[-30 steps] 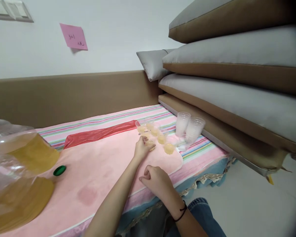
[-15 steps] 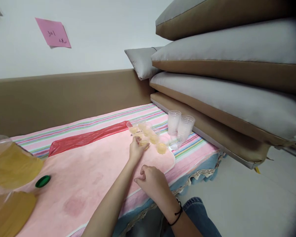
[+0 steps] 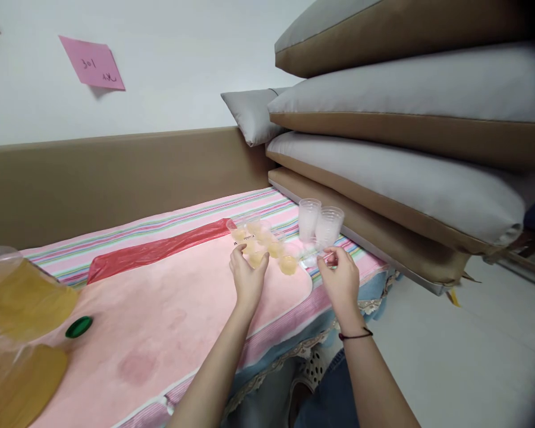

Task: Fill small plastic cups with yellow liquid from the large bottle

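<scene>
My left hand (image 3: 248, 270) has its thumb and fingers around a clear plastic cup (image 3: 255, 259) of pale yellow drink. More such cups stand close by, among them one (image 3: 288, 265) to its right and one (image 3: 275, 248) behind. My right hand (image 3: 339, 273) pinches at a clear plastic piece (image 3: 311, 260) lying before the stacked cups; its exact kind is hard to make out. Two stacks of empty clear cups, a left stack (image 3: 310, 219) and a right stack (image 3: 329, 226), stand just beyond my right fingertips.
Large clear containers of yellow liquid (image 3: 22, 297) are at the left, near a green cap (image 3: 79, 327). A red plastic bag (image 3: 160, 249) lies along the pink mat (image 3: 173, 321). Thick cushions (image 3: 396, 142) are piled at the right. The striped cloth's edge borders the floor.
My right hand has moved right and forward from beside my left wrist to the clear plastic near the cup stacks. My left hand stays around the same cup, its thumb slightly wider.
</scene>
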Action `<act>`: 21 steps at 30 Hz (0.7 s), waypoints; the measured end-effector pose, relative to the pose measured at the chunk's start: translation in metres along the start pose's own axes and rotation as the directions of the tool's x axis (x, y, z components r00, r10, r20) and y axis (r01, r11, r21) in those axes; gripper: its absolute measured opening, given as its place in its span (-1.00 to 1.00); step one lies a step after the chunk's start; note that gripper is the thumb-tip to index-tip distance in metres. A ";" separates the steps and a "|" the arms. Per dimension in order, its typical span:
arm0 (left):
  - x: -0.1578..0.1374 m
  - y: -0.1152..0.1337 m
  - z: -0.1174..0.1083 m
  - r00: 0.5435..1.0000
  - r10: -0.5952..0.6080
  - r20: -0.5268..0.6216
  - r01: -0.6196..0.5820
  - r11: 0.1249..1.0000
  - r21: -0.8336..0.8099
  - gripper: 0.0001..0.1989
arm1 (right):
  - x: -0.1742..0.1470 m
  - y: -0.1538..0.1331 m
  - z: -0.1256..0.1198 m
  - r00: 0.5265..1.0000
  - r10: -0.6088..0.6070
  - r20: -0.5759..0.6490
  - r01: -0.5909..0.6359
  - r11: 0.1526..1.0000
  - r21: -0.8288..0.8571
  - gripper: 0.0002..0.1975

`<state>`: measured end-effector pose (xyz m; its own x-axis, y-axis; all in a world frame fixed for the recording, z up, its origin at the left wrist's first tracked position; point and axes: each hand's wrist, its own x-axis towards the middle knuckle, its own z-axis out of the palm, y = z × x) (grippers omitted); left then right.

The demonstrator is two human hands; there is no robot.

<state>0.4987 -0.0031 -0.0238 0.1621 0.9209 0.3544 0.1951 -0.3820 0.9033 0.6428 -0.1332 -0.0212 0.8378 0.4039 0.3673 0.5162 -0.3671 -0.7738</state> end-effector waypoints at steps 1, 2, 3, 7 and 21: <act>-0.001 0.003 0.001 1.000 -0.026 0.010 0.027 0.999 -0.031 -0.48 | 0.003 0.003 0.001 1.000 -0.009 -0.015 0.009 1.000 -0.019 -0.77; -0.001 0.006 0.001 0.998 -0.062 0.030 0.064 0.996 -0.065 -0.47 | 0.005 0.006 0.003 1.000 -0.018 -0.017 0.017 0.999 -0.037 -0.74; -0.001 0.006 0.001 0.993 -0.102 0.053 0.107 0.989 -0.098 -0.45 | 0.007 0.009 0.005 1.000 -0.023 -0.014 0.022 0.998 -0.055 -0.74; -0.005 -0.002 0.003 0.962 -0.238 0.134 0.258 0.953 -0.160 -0.39 | 0.012 0.019 0.014 0.999 -0.036 -0.003 0.035 0.993 -0.116 -0.87; -0.006 -0.035 0.014 0.928 -0.205 0.310 0.294 0.916 -0.273 -0.33 | -0.011 -0.008 -0.012 0.854 -0.385 -0.349 0.429 0.901 0.056 -0.80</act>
<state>0.5041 0.0034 -0.0607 0.4102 0.9094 0.0687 -0.0379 -0.0583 0.9976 0.6311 -0.1448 -0.0127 0.5788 0.1943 0.7920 0.8152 -0.1110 -0.5685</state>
